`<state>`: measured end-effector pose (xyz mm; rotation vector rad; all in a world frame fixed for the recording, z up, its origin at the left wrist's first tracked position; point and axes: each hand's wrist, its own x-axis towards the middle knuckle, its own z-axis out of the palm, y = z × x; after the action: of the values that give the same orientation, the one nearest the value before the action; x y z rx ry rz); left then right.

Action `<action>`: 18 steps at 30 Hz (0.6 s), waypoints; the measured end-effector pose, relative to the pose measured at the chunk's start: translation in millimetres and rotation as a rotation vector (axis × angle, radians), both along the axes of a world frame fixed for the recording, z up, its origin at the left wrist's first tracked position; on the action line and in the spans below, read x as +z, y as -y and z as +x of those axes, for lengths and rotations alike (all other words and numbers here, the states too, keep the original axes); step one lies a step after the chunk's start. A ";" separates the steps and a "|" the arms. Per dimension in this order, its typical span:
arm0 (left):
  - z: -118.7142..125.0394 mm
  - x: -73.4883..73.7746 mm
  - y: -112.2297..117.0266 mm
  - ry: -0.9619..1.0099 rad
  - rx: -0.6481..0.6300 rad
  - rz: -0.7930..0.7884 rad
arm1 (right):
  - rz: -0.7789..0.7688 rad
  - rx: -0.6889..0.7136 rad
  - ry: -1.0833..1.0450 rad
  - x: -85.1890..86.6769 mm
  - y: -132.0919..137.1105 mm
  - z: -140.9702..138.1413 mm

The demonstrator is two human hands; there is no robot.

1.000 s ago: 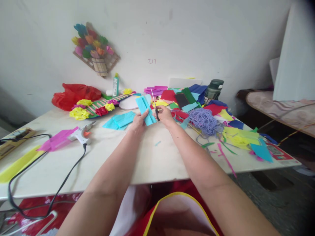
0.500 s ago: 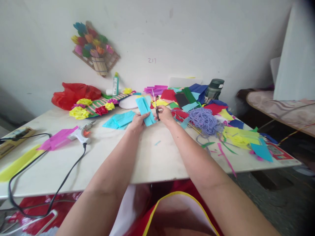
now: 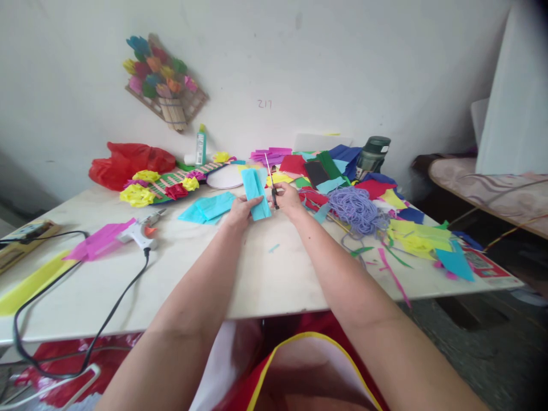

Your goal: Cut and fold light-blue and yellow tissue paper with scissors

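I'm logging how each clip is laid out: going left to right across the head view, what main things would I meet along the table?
Yellow strip → glue gun → left hand, holding a turquoise sheet → right hand, holding scissors → purple yarn → blue piece.

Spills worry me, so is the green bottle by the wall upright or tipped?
Upright: the green bottle stands on end, its yellow cap on top.

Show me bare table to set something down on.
Bare tabletop lies between both forearms, nearer than the blue scrap, and between the black cable and left forearm. Crowded: the right side, with purple yarn and paper pieces.
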<state>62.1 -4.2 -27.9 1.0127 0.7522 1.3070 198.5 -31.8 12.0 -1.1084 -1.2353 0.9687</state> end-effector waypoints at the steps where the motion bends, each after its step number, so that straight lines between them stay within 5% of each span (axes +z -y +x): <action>1: -0.3 0.1 0.2 0.000 -0.004 -0.002 | -0.004 -0.005 0.007 0.2 0.3 -0.1; 18: -0.4 1.5 0.9 0.009 0.046 -0.001 | -0.064 -0.003 -0.005 1.8 3.0 -0.6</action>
<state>61.6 -5.1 -26.4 0.9937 0.7733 1.3499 197.9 -34.7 13.8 -1.1572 -1.2053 1.0144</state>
